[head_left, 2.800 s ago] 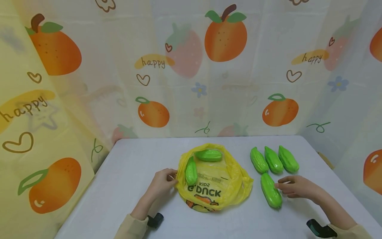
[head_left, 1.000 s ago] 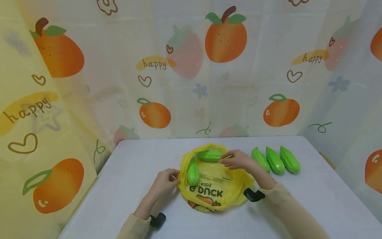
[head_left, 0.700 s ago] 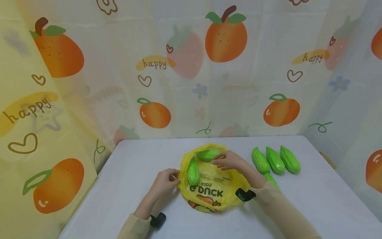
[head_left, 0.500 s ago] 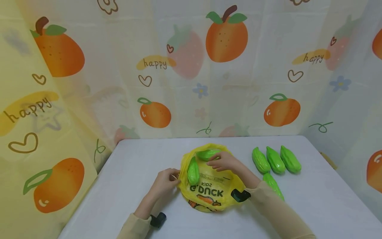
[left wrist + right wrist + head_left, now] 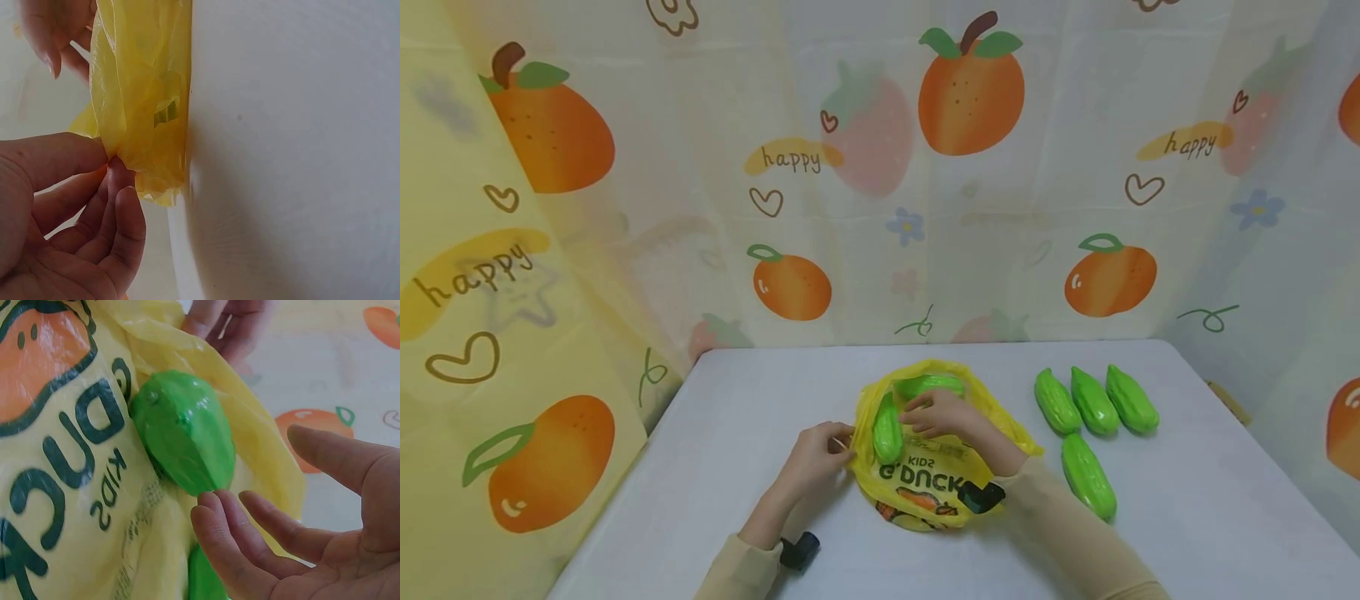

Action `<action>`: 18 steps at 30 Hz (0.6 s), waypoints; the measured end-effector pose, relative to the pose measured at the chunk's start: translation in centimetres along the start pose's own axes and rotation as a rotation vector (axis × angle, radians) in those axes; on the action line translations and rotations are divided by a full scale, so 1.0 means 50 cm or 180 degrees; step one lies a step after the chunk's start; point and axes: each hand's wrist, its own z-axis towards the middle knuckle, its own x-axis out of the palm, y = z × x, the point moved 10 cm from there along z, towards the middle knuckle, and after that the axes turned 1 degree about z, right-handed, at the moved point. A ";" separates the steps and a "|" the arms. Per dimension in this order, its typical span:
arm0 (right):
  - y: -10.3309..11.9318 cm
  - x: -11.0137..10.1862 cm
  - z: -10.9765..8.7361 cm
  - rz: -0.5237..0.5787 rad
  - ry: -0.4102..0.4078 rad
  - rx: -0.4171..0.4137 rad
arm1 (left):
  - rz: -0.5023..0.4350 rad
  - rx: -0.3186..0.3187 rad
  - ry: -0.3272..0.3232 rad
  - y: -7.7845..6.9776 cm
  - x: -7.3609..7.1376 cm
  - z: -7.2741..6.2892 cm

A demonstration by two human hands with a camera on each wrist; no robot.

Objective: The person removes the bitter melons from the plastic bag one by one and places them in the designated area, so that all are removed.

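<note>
My left hand (image 5: 817,452) pinches the rim of a yellow plastic bag (image 5: 953,372) between thumb and fingers, plain in the left wrist view. The bag lies with its mouth open and duck lettering inside. Two green, ridged, pointed vegetables, kind unclear, are in it: one along the left side (image 5: 887,433), one at the back (image 5: 951,383), partly behind my right hand (image 5: 942,415). That hand hovers over the bag's mouth, thumb spread, holding nothing. In the right wrist view its extended fingertips are close to the tip of the left vegetable (image 5: 187,431); contact cannot be told.
Right of the bag, three similar green vegetables (image 5: 1093,402) lie in a row on the white table (image 5: 730,400), with another (image 5: 1088,477) below them. A fruit-printed curtain (image 5: 872,275) stands behind the table.
My right hand has left the lower green vegetable on the right, crossed to the bag and moved further left over its mouth. The left hand keeps its pinch on the rim.
</note>
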 end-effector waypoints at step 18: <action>-0.016 0.032 0.017 -0.0058 -0.0090 0.0083 | -0.0029 0.0016 -0.0001 -0.007 -0.002 -0.003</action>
